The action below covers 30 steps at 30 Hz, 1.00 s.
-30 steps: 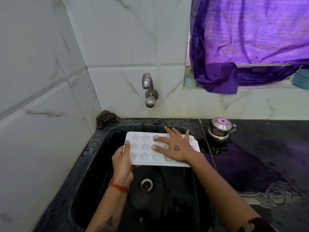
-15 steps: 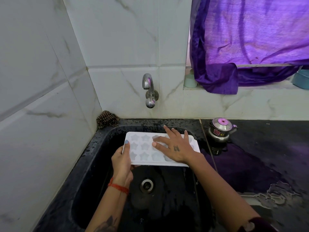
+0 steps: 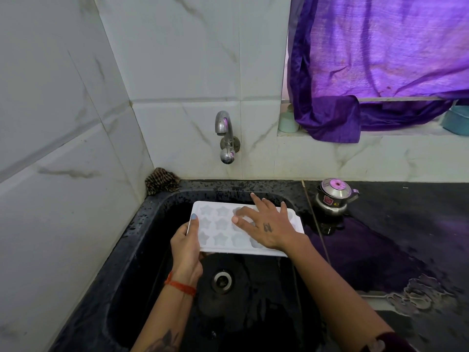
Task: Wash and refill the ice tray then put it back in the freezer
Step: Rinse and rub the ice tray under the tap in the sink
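Observation:
A white ice tray (image 3: 220, 227) with star-shaped moulds is held level over the black sink (image 3: 142, 224), below the wall tap (image 3: 225, 134). My left hand (image 3: 186, 247) grips the tray's left end, thumb on top of the rim. My right hand (image 3: 264, 226) lies flat on the tray's right half with fingers spread, covering several moulds. No water runs from the tap. The freezer is not in view.
The drain (image 3: 222, 280) sits at the sink's bottom. A striped cloth (image 3: 162, 180) lies in the back left corner. A small steel kettle (image 3: 333, 195) stands on the wet black counter (image 3: 406, 237) to the right. A purple curtain (image 3: 380, 59) hangs over the window ledge.
My right hand's fingers have shifted slightly over the moulds. The tray and my left hand stay almost where they were.

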Available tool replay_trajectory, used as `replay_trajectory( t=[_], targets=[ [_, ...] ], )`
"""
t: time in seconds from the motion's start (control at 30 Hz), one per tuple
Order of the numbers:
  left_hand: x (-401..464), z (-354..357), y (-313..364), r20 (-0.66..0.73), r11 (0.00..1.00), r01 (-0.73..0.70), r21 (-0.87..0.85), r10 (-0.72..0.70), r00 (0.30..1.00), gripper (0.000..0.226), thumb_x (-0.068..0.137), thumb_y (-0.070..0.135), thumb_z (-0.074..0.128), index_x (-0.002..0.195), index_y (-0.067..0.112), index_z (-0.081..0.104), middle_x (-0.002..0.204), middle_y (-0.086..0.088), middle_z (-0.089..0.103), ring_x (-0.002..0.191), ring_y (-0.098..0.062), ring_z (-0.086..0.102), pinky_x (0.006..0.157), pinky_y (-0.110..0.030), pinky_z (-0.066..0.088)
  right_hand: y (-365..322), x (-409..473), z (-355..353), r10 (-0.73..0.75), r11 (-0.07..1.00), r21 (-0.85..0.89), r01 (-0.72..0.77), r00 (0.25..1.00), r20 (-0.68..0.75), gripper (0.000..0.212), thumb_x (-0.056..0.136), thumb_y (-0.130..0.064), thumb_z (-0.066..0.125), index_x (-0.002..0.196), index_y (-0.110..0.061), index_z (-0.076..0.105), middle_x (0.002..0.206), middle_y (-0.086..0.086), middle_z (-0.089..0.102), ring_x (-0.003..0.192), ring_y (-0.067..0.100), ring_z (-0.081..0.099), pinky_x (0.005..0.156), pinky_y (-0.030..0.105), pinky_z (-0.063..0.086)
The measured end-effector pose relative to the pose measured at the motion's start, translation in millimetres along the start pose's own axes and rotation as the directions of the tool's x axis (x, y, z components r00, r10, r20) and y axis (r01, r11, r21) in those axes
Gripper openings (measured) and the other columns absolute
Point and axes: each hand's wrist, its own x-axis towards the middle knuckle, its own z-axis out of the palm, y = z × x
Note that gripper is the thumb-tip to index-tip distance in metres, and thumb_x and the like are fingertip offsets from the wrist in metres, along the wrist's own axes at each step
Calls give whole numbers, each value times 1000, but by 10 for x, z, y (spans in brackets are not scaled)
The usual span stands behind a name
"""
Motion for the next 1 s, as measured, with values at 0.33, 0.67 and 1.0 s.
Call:
replay_trajectory(
  t=[0.33, 0.67, 1.0],
  targets=[
    [-8, -14, 17, -11, 1000, 8, -2, -8, 1000, 20, 95, 28, 55, 89, 10, 61, 85, -6, 66, 73, -19, 63, 59, -30, 54, 0, -33, -49, -17, 995, 101, 16, 1000, 11, 46, 90, -67, 24, 120, -48, 54, 161, -2, 7, 148, 23, 3, 113, 58, -14],
    [-66, 17, 11, 19, 1000, 21, -17, -21, 1000, 21, 95, 30, 55, 84, 13, 62, 83, -7, 67, 70, -20, 64, 51, -28, 54, -212, 48, -42, -83, 997, -2, 83, 997, 12, 49, 88, -70, 26, 129, -49, 45, 161, -2, 3, 148, 25, 2, 111, 62, -13],
    [-89, 27, 20, 33, 1000, 20, -17, -19, 999, 22, 94, 30, 56, 82, 13, 61, 83, -8, 67, 71, -22, 64, 63, -34, 53, -238, 45, -90, -52, 998, -21, 54, 995, 80, 52, 88, -70, 28, 129, -46, 48, 160, -1, 14, 147, 23, 10, 113, 63, -8]
  ],
)
